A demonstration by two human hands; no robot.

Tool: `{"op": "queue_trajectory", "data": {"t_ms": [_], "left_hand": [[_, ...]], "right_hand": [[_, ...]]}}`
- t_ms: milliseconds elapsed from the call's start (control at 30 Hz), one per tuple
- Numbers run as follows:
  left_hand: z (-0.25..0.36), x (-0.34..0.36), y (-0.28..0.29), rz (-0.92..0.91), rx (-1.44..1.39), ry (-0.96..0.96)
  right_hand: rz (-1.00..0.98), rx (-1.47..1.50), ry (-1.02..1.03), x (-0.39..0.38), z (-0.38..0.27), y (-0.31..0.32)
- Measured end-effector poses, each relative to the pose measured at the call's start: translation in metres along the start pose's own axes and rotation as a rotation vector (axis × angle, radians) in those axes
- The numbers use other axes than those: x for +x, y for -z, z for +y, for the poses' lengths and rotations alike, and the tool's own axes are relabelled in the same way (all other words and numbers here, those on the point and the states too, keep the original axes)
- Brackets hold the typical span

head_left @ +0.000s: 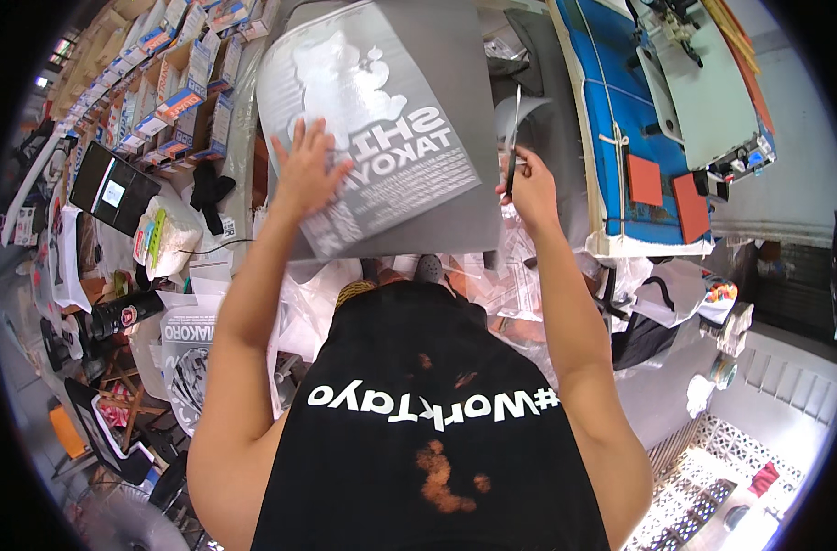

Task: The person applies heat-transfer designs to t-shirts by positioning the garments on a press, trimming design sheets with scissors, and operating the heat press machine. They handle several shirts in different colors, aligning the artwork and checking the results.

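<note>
A large translucent printed film sheet (pixel 402 184) with white and grey mirrored lettering and a cartoon shape lies tilted on the grey work surface (pixel 455 50). My left hand (pixel 310 172) rests on its left part with the fingers spread. To the right of the sheet, my right hand (pixel 535 195) is closed around black-handled scissors (pixel 511 173), their blades pointing away from me. Just beside the blades sits a curved piece of clear film (pixel 527 112). The scissors are apart from the printed sheet.
At the right stands a blue-topped table (pixel 611 78) with orange-red pads (pixel 645 180) and a machine. Shelves of cardboard boxes (pixel 175 87) and a dark-framed screen (pixel 113 190) are at the left. Crumpled clear plastic (pixel 501 285) lies below the work surface.
</note>
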State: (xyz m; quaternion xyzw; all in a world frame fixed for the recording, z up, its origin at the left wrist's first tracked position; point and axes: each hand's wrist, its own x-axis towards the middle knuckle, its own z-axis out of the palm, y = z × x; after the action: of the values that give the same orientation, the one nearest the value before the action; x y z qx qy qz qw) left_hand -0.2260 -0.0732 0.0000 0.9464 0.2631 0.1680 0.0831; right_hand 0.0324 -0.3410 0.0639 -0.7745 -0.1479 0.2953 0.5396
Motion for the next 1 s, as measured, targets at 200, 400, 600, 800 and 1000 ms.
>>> {"op": "queue_trajectory", "data": {"t_ms": [200, 400, 600, 800, 1000], "left_hand": [[-0.004, 0.044, 0.016, -0.026, -0.198, -0.281], [0.137, -0.016, -0.019, 0.008, -0.284, -0.367], [0.128, -0.04, -0.028, 0.15, -0.294, -0.362], [0.128, -0.043, -0.029, 0.155, -0.293, -0.36], [0.13, -0.044, -0.031, 0.147, -0.333, -0.339]], "right_hand": [[-0.309, 0.045, -0.119, -0.097, 0.073, 0.018], [-0.357, 0.356, -0.303, -0.141, 0.098, 0.0], [-0.41, 0.293, -0.299, -0.147, 0.095, -0.02], [-0.377, 0.202, -0.257, -0.143, 0.087, -0.037], [-0.349, 0.165, -0.251, -0.142, 0.091, -0.037]]}}
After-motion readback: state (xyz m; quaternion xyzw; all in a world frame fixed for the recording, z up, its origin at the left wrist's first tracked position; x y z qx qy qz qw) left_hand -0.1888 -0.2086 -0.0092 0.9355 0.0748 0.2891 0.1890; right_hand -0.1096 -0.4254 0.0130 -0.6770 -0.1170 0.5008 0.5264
